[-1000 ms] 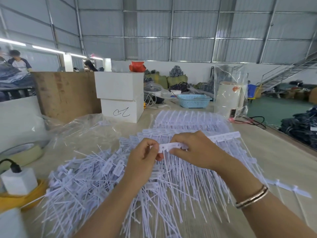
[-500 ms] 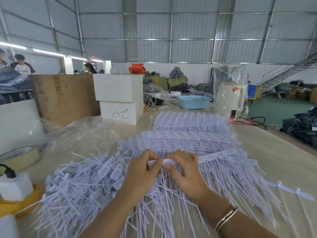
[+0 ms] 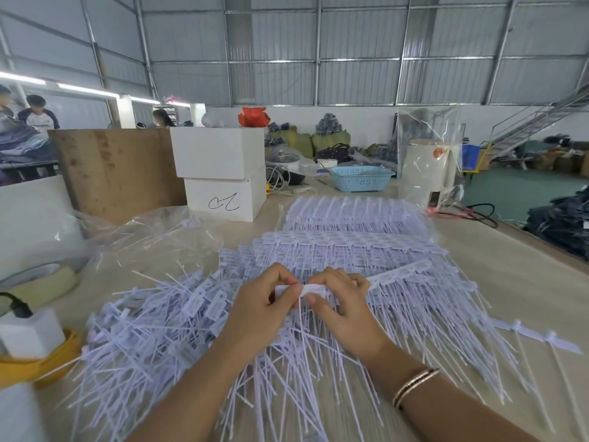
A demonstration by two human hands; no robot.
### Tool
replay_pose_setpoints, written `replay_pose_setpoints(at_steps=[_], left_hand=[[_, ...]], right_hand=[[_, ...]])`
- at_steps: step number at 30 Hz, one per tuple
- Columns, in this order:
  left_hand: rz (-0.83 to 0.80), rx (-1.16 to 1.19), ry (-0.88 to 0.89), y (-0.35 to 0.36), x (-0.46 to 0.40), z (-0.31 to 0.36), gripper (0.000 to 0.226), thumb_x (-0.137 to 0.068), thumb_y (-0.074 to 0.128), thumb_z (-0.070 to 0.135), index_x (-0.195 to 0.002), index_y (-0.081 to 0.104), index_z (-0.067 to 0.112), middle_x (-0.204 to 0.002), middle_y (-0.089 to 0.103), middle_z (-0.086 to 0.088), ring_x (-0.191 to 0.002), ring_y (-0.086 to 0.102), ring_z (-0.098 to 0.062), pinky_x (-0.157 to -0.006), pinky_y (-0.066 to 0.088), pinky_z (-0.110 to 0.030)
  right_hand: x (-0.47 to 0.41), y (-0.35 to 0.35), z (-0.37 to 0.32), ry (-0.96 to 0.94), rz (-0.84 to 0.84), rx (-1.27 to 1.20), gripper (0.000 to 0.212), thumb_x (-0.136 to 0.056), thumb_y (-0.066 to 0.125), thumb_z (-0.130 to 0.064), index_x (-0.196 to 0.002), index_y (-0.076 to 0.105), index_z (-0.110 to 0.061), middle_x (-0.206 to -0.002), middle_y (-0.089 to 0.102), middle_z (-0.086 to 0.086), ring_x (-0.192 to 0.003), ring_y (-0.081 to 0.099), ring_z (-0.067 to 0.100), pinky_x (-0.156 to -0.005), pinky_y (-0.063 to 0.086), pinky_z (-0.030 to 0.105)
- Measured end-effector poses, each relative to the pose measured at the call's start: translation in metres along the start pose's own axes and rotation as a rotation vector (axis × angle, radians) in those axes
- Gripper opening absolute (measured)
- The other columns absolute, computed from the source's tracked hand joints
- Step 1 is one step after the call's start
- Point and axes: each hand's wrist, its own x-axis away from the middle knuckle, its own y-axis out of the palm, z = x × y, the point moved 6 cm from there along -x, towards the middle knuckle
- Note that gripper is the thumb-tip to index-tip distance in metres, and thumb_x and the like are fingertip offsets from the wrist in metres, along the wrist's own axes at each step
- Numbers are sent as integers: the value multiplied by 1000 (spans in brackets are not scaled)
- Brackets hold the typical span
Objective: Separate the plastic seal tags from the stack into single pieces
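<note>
Head view: left hand (image 3: 261, 309) and right hand (image 3: 342, 301) both pinch a joined strip of white plastic seal tags (image 3: 395, 276) mid-worktop; a skewed pull could snap a tail or tangle the loose pile (image 3: 153, 327).

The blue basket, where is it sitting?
The blue basket sits at the table's far end, right of the stacked white boxes and left of the white canister.

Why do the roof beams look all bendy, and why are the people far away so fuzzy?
In the head view, the wide-angle lens bows straight lines near the edges, so the roof beams curve. The people at the far left are small, distant and soft. The hands, left hand and right hand, and the strip of tags look fairly sharp. The light is even, with only faint shadows.
</note>
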Motion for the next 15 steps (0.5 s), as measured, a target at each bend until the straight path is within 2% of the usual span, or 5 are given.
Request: replay_pose_setpoints(at_steps=[4, 6, 8, 12, 15], left_hand=[[-9, -67, 61, -2, 0, 5, 13, -89, 62, 27, -79, 60, 34, -64, 60, -5, -49, 46, -10, -52, 43, -29], [-6, -34, 15, -2, 0, 5, 15, -90, 62, 25, -76, 60, 32, -66, 62, -3, -52, 52, -14, -55, 45, -26], [-9, 71, -86, -2, 0, 1, 19, -90, 62, 21, -73, 61, 29, -65, 65, 3, -60, 60, -18, -62, 51, -29], [-28, 292, -193, 2, 0, 0, 15, -89, 62, 15, -74, 61, 16, -56, 60, 6, -52, 52, -6, -55, 45, -16], [-33, 396, -235, 4, 0, 0, 16, -90, 61, 14, -73, 61, 13, -57, 58, 3, -52, 50, -7, -54, 44, -16]], right_hand=[[1, -1, -2, -21, -10, 26, 18, -86, 54, -33, -89, 65, -19, -81, 50, -19, -90, 47, 0, -96, 20, 42], [0, -1, -4, -34, 8, 16, 17, -86, 55, -31, -85, 65, -18, -79, 48, -17, -87, 47, 1, -96, 21, 43], [0, -1, -6, -44, 34, 0, 15, -86, 56, -31, -83, 64, -18, -80, 48, -16, -87, 47, 0, -95, 21, 45], [-1, -2, -10, -72, 79, -58, 14, -85, 50, -43, -83, 59, -33, -86, 51, -14, -91, 47, -3, -94, 21, 47], [-1, -2, -10, -79, 117, -92, 11, -84, 50, -42, -85, 58, -35, -90, 51, -12, -94, 47, -6, -94, 21, 48]])
